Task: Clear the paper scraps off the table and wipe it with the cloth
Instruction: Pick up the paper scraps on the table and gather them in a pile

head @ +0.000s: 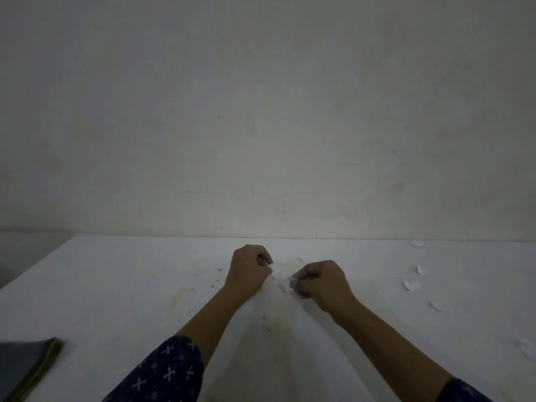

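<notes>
Both my hands are over the middle of the white table (116, 285). My left hand (246, 269) has its fingers curled and pinches a small white paper scrap (276, 272) at its fingertips. My right hand (322, 281) pinches another white scrap (285, 284) just right of it. Several more white paper scraps lie on the table's right side, among them one scrap (411, 285) and another scrap (441, 306). A folded grey cloth (27, 364) with a yellow-green edge lies at the near left corner.
A plain pale wall (261, 111) rises right behind the table's far edge. Yellowish stains (177, 297) and dark specks (265, 322) mark the tabletop near my arms. The table's left edge runs diagonally at the left.
</notes>
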